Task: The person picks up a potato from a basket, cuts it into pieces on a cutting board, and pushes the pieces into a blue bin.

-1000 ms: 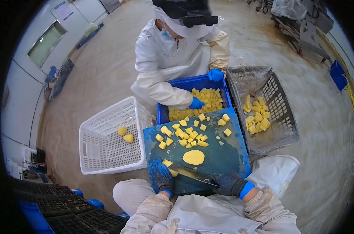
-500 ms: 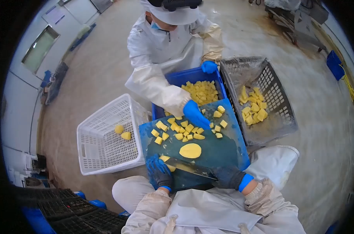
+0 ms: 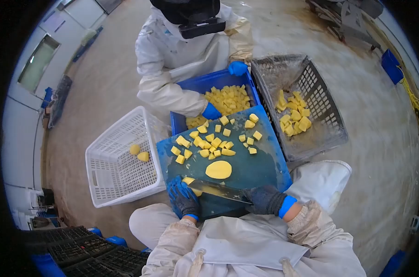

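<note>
My right hand [image 3: 265, 199], in a dark glove, grips the handle of a knife [image 3: 223, 190]. The broad blade points left across the near part of a blue-green cutting board [image 3: 260, 166]. My left hand [image 3: 183, 197], in a blue and dark glove, holds a yellow potato piece [image 3: 187, 181] against the blade, which partly hides it. Just beyond the knife lies a flat potato half [image 3: 218, 170]. Several potato chunks [image 3: 214, 141] are scattered farther up the board.
A co-worker [image 3: 181, 60] sits opposite, one hand at a blue crate [image 3: 191, 85] of potato chunks. To the left stands a white basket [image 3: 98, 161] with two potatoes. A dark crate [image 3: 325, 99] with potato pieces is on the right. Black crates [image 3: 80, 249] stand lower left.
The co-worker's arm has drawn back from the board's chunks to the blue crate, and some chunks near that edge have shifted. My hands keep nearly the same pose on knife and potato piece.
</note>
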Motion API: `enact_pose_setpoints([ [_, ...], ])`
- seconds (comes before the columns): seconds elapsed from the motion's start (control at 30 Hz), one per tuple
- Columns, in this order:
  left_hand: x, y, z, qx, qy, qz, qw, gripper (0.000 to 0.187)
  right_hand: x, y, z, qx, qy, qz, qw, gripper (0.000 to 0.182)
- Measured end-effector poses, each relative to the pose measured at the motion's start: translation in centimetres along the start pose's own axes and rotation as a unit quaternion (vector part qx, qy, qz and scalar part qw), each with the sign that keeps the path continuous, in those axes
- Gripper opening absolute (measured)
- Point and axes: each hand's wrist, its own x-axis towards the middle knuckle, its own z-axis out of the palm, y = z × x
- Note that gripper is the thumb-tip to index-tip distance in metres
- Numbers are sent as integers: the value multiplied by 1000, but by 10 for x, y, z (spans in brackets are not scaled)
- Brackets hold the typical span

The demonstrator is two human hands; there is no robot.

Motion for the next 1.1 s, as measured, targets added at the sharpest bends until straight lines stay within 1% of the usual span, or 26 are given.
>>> enact_pose_setpoints([
  [0.07, 0, -5, 3, 12, 9, 12, 1000, 38, 0, -2, -1, -14, -5, 15, 1000, 40],
  [0.13, 1, -8, 4, -16, 0, 15, 1000, 38, 2, -1, 0, -12, -11, 15, 1000, 39],
  [0.2, 1, -9, 5, -4, 6, 26, 1000, 38, 2, 0, 0, -10, -17, 16, 1000, 38],
  [0.27, 2, -9, 6, 12, 13, 34, 999, 38, 0, 2, 1, 9, 19, -23, 1000, 34],
  [0.3, 5, -6, 5, -5, -17, 21, 1000, 38, -1, 1, -1, 9, 12, -34, 999, 34],
  [0.33, 6, -6, 0, -16, -43, 1, 999, 37, 0, -1, -4, -14, 20, -5, 1000, 32],
  [0.37, 4, -1, -3, -72, 21, -19, 997, 35, 2, -3, -4, -37, 27, 22, 999, 29],
  [0.4, 4, -1, -9, -23, 10, 6, 1000, 34, 2, -2, -2, -39, 17, 1, 999, 29],
  [0.43, 2, -8, -2, -7, 29, 18, 999, 34, 0, 0, 0, -40, 57, 17, 997, 27],
  [0.47, 0, -16, 2, -39, 24, 5, 999, 35, 0, -1, 0, -43, 99, 38, 994, 25],
  [0.5, 0, -20, 2, -75, 21, -5, 997, 36, 0, -6, 1, -49, 93, 28, 994, 25],
  [0.53, -3, -23, -1, -75, 25, -15, 997, 36, -3, -12, 3, -35, 126, 35, 991, 24],
  [0.57, -8, -26, -2, -119, 34, -27, 992, 38, -7, -17, 7, -21, 159, 43, 986, 23],
  [0.6, -13, -29, -3, -163, 45, -37, 985, 41, -8, -22, 14, -28, 154, 39, 987, 23],
  [0.63, -19, -32, -2, -166, 50, -44, 984, 41, -7, -27, 22, -7, 183, 44, 982, 23],
  [0.67, -25, -35, -2, -194, 30, -62, 979, 42, -5, -33, 29, 14, 212, 50, 976, 23],
  [0.7, -29, -36, -4, -223, 11, -77, 972, 44, -2, -41, 34, 8, 209, 46, 977, 23],
  [0.77, -32, -35, -5, -210, 18, -73, 975, 44, 3, -56, 41, 3, 241, 56, 969, 22],
  [0.83, -30, -28, -13, -200, 21, -70, 977, 44, 8, -70, 43, 0, 236, 53, 970, 22],
  [0.9, -23, -22, -19, -272, -36, -116, 955, 40, 12, -82, 44, -4, 231, 50, 972, 22],
  [0.97, -21, -24, -14, -269, -24, -106, 957, 38, 14, -90, 45, -4, 206, 84, 975, 22],
  [1.0, -21, -25, -11, -260, -15, -95, 961, 37, 15, -90, 47, -8, 205, 85, 975, 22],
  [1.1, -21, -31, 2, -283, -30, -112, 952, 40, 16, -90, 53, -33, 213, 75, 974, 23],
])
